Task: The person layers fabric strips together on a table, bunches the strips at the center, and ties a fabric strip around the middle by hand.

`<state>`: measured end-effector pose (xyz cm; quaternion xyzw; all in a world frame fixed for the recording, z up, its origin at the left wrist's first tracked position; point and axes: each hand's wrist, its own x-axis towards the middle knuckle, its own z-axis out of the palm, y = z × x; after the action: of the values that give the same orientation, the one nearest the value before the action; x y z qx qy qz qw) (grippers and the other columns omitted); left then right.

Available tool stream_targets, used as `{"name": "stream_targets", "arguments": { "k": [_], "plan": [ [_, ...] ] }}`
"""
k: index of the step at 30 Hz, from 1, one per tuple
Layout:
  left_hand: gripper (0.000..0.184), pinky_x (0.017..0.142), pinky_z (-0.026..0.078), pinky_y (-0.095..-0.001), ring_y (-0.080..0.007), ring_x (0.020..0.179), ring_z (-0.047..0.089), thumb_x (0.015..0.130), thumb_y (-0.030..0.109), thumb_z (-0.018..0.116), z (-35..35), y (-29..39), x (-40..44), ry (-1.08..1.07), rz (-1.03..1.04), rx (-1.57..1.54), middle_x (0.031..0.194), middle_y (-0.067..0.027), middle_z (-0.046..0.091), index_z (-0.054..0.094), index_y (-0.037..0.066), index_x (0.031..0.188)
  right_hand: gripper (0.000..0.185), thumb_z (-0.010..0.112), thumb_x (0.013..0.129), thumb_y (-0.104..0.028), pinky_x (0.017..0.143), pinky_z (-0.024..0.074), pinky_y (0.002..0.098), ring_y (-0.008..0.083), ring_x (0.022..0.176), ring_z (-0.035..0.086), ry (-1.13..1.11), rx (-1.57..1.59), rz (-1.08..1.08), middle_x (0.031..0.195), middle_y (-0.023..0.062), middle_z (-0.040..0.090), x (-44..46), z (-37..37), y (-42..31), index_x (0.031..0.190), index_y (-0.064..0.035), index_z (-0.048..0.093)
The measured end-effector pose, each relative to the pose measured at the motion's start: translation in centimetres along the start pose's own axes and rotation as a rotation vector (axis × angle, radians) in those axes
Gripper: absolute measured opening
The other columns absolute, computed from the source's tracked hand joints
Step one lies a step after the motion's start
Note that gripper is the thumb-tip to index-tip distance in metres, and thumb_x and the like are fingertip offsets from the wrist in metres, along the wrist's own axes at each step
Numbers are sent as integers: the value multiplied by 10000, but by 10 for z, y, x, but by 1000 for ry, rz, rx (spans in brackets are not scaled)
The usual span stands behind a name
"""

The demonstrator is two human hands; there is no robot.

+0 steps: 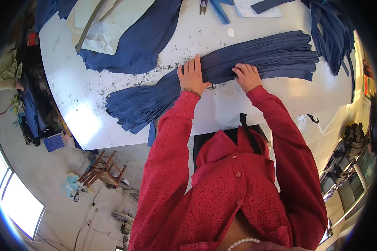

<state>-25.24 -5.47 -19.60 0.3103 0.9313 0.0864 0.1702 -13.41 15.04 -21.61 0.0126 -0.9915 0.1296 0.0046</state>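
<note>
A long bundle of navy fabric strips (264,54) lies across the white table, narrowed in the middle and fanned out at its left end. My left hand (191,76) rests on the narrowed part with its fingers stretched over the strips and the thumb out to the right. To the right, my right hand (248,77) has its fingers curled onto the near edge of the same bundle. The fingertips of that hand are partly hidden.
Navy cloth (142,46) and pale pattern paper (109,35) lie at the table's far left. Snips (203,6), a white chalk piece (230,32) and a written sheet (266,10) lie beyond the bundle. More strips (333,35) hang at right. A wooden stool (100,169) stands lower left.
</note>
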Motion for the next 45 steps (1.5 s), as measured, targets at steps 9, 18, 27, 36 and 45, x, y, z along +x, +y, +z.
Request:
{"name": "stream_targets", "arguments": {
  "k": [9, 18, 27, 36, 45],
  "plan": [
    [468, 917, 360, -364, -218, 1019, 502, 724, 200, 645, 22, 1, -22, 163, 344, 13, 1103, -61, 522, 492, 57, 1142, 527, 772, 608, -176, 1049, 239, 452, 223, 1351, 242, -134, 38, -53, 1445, 41, 289, 17, -27, -4, 1077, -102, 543],
    [423, 904, 355, -351, -176, 1011, 517, 767, 103, 528, 27, -3, -26, 178, 396, 47, 1084, -43, 559, 504, 55, 1187, 365, 620, 736, -114, 1016, 296, 437, 215, 1133, 460, -210, 4, -258, 1220, 48, 481, 36, -14, -4, 1093, -131, 549],
    [838, 972, 311, -399, -198, 1147, 437, 631, 329, 741, 20, 7, -25, 91, 234, 96, 1203, -71, 486, 371, 36, 1323, 292, 525, 781, -103, 932, 364, 388, 212, 1035, 495, -84, -27, -304, 1086, 49, 527, 26, -4, 2, 1071, -135, 542],
    [851, 1019, 268, -414, -198, 1171, 419, 662, 421, 703, 32, 16, -7, 119, 284, 99, 1196, -68, 482, 362, 35, 1340, 387, 680, 727, -247, 944, 345, 400, 225, 1041, 508, -119, 284, -179, 1082, 70, 545, 70, -46, 1, 1048, -82, 540],
    [490, 806, 366, -326, -146, 894, 501, 795, 143, 481, 44, 10, -16, 205, 355, 125, 981, -2, 536, 454, 55, 1276, 285, 611, 831, -265, 826, 452, 377, 288, 985, 534, 116, 128, 530, 1002, 109, 565, 220, -17, 59, 992, -42, 540]
  ]
}}
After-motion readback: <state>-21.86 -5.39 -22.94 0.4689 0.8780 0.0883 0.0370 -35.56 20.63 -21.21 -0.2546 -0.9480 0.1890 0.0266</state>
